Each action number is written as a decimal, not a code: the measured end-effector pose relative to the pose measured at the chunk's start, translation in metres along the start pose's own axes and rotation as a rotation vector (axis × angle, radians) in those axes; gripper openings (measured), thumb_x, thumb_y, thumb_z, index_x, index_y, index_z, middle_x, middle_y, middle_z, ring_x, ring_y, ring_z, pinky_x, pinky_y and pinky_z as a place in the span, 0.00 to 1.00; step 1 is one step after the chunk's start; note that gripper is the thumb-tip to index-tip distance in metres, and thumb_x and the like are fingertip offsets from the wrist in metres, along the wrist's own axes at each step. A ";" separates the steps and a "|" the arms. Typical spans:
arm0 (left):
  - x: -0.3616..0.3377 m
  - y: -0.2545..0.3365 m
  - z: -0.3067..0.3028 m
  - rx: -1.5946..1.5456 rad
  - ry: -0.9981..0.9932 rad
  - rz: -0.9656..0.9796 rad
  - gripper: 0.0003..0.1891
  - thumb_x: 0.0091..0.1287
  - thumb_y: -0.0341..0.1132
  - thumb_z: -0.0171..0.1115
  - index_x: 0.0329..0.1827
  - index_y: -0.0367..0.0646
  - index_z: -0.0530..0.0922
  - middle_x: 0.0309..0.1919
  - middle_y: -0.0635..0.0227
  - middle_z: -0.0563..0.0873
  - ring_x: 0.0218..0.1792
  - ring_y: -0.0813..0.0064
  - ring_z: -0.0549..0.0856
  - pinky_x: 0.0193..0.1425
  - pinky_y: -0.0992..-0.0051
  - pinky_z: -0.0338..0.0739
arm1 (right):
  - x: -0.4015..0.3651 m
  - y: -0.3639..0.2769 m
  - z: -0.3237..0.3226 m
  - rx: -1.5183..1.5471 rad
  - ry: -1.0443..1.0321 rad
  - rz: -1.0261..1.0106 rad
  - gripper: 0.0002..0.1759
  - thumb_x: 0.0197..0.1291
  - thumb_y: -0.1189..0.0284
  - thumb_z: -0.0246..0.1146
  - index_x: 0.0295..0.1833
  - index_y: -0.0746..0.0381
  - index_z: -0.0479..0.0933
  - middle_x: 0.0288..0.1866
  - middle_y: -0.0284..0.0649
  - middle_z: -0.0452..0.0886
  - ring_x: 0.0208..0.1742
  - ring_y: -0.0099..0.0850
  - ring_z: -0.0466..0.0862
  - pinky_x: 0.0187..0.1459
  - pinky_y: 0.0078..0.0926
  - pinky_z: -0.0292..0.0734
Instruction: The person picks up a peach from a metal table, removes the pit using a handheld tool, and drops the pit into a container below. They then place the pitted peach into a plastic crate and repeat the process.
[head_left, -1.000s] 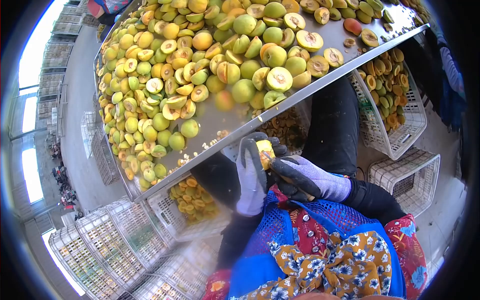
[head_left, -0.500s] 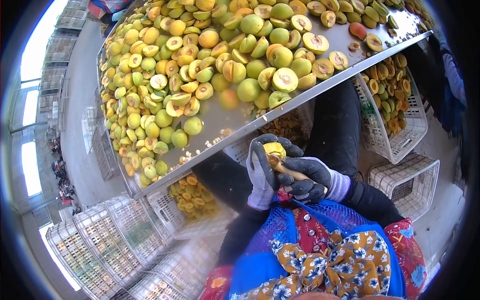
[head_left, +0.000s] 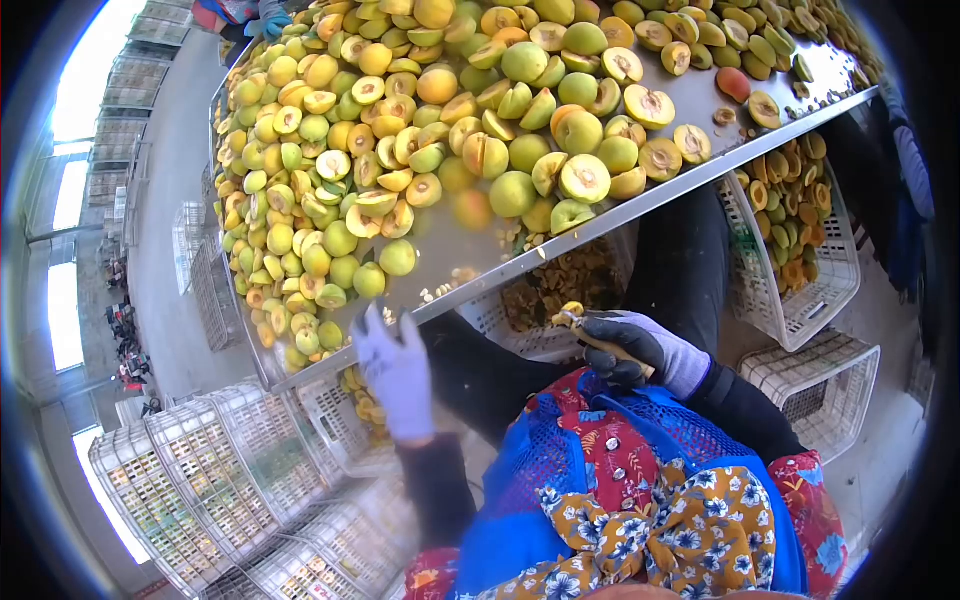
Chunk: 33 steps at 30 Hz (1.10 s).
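My left hand (head_left: 393, 370), in a grey glove and blurred by motion, is over the table's front edge at the lower left, fingers apart and holding nothing I can see. My right hand (head_left: 640, 347), in a grey and black glove, is closed around a wooden-handled tool (head_left: 612, 350) in front of my body. A small yellow fruit piece (head_left: 570, 312) is at the tool's far end. Beyond my hands, whole and halved yellow-green fruits (head_left: 480, 155) cover much of the metal table (head_left: 435, 235).
Under the table edge stands a crate with fruit scraps (head_left: 560, 285). Another crate of fruit halves (head_left: 790, 210) is at the right, beside an upturned crate (head_left: 815, 390). White crates (head_left: 220, 460) stand at the lower left. Co-workers' sleeves show at the upper left and right edges.
My left hand has let go of the yellow fruit and moved left to the table edge, opening. My right hand keeps the tool, with a small fruit piece now at its end.
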<state>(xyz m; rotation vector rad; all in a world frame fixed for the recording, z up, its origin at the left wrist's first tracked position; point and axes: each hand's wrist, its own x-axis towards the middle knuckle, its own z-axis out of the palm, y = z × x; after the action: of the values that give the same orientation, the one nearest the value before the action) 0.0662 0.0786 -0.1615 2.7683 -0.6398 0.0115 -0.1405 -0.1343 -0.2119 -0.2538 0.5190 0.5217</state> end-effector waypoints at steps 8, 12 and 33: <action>0.091 0.015 0.083 -0.609 -0.380 0.057 0.24 0.67 0.40 0.60 0.64 0.39 0.73 0.53 0.53 0.81 0.52 0.59 0.83 0.53 0.66 0.81 | -0.022 -0.004 0.018 -0.549 0.132 -0.125 0.22 0.75 0.52 0.54 0.47 0.62 0.76 0.26 0.31 0.77 0.19 0.18 0.73 0.21 0.17 0.67; 0.034 0.012 0.060 -1.400 -0.493 -0.182 0.25 0.75 0.51 0.49 0.59 0.37 0.75 0.47 0.62 0.86 0.39 0.73 0.87 0.32 0.75 0.82 | -0.010 0.003 0.023 -1.112 0.273 -0.499 0.19 0.75 0.59 0.54 0.45 0.67 0.74 0.24 0.39 0.75 0.27 0.31 0.79 0.32 0.35 0.76; -0.068 0.085 0.059 -1.233 -0.163 -0.111 0.25 0.82 0.49 0.42 0.50 0.34 0.79 0.40 0.58 0.86 0.40 0.72 0.85 0.50 0.73 0.80 | -0.017 -0.005 0.058 -0.306 -0.041 0.005 0.23 0.75 0.51 0.53 0.45 0.63 0.72 0.20 0.29 0.70 0.14 0.16 0.66 0.12 0.17 0.61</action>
<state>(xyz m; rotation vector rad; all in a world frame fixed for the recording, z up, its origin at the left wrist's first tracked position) -0.0348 0.0181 -0.1983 1.5994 -0.3267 -0.4668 -0.1272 -0.1243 -0.1536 -0.5327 0.3990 0.6095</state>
